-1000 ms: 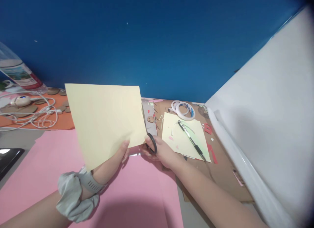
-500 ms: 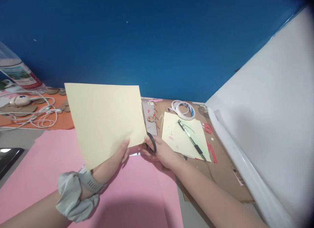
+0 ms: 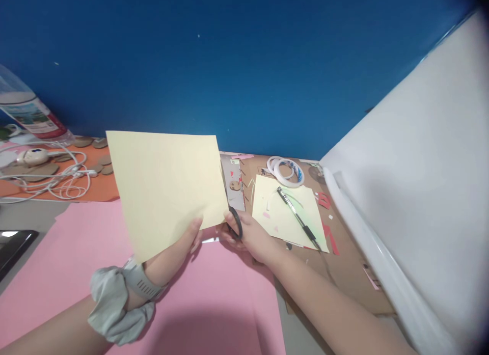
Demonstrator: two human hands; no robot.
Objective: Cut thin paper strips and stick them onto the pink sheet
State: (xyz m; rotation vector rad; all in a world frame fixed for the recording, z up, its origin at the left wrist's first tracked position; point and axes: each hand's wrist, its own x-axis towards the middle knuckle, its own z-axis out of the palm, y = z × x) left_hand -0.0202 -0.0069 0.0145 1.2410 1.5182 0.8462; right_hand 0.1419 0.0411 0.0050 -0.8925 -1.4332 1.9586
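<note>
A pale yellow sheet of paper (image 3: 168, 182) is tilted up over the desk, pinched at its lower right part by my left hand (image 3: 189, 238), thumb in front and fingers behind. My right hand (image 3: 242, 230) grips a pair of scissors (image 3: 237, 223) by its black handles, close to the sheet's lower right corner. Most of the blades is hidden behind the paper and fingers; a bright bit of metal shows below the sheet's edge. Under both hands lies pink paper (image 3: 214, 299).
Right of my hands, a pen (image 3: 300, 217) lies on another yellow sheet (image 3: 263, 192) with scraps, on brown cardboard (image 3: 351, 273). Tape rolls (image 3: 289, 172) sit behind it. At left are tangled white earphones (image 3: 72, 176), a bottle (image 3: 34, 115) and a black device (image 3: 15, 248). A blue partition (image 3: 244, 70) rises behind.
The yellow sheet's left edge has shifted slightly to the right and its top has dipped a little. Both hands stay nearly in place, with the scissors still in my right hand.
</note>
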